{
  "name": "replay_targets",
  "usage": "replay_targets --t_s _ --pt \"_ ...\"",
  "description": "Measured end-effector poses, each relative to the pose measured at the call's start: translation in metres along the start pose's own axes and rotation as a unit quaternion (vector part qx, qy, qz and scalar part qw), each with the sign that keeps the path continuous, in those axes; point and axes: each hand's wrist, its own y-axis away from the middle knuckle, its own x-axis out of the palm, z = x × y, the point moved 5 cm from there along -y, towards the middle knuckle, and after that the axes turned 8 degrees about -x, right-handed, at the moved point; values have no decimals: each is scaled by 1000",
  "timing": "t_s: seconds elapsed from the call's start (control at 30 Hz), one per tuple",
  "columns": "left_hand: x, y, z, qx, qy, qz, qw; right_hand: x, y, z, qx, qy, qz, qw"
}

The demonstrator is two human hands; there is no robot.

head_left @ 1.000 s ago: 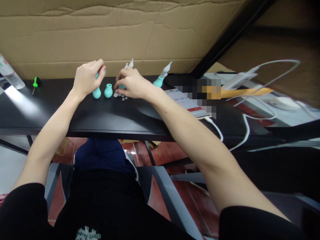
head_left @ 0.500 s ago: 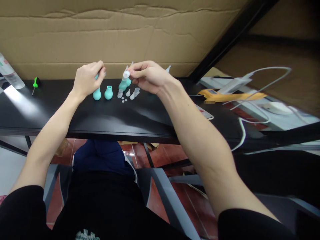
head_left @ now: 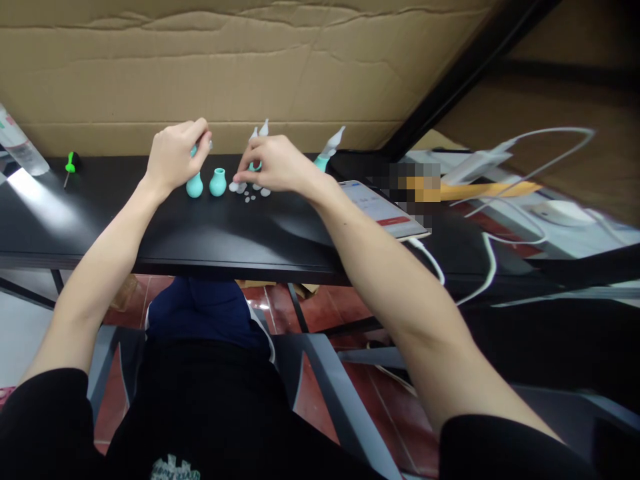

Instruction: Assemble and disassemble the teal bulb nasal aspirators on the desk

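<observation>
My left hand (head_left: 175, 159) is closed above a turquoise squeeze bulb (head_left: 195, 187). Some turquoise shows by its fingers and a small clear bit by its thumb; what it grips is mostly hidden. Beside that bulb, an open-necked turquoise bulb (head_left: 217, 183) stands upright. Low over the table, my right hand (head_left: 270, 162) pinches a small translucent plastic piece (head_left: 233, 187). Loose translucent parts (head_left: 265, 192) and several tiny clear discs (head_left: 247, 199) lie under and in front of it. Behind its fingers rise pale pointed nozzles (head_left: 264, 127), their bases partly covered.
A turquoise bulb with a clear nozzle (head_left: 334, 142) is behind my right wrist. A phone-like device (head_left: 387, 212) with a white cable (head_left: 429, 257) lies under my right forearm. At left are a green screwdriver (head_left: 71, 167) and a clear bottle (head_left: 23, 147). Cardboard (head_left: 240, 80) walls the back.
My right hand has moved left and down to the table with the translucent piece, uncovering the nozzle-tipped bulb and the device. My left hand stays almost still.
</observation>
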Motion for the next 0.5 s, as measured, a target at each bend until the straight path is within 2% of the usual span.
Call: replay_targets --t_s 0.1,0.23,0.37,0.43,0.5 --pt "-1 1 -2 0 8 -7 1000 14 -1 7 -37 60 48 996" --pt "3 -1 1 -5 3 -1 1000 24 -3 4 -64 101 55 991" --pt "4 -2 1 -5 -9 10 1000 11 -2 6 -62 107 38 992" --pt "1 0 -2 -7 -20 12 1000 -4 2 34 -84 91 27 992" --pt "-2 3 -7 -10 -36 10 999 -16 13 91 -169 43 34 984"
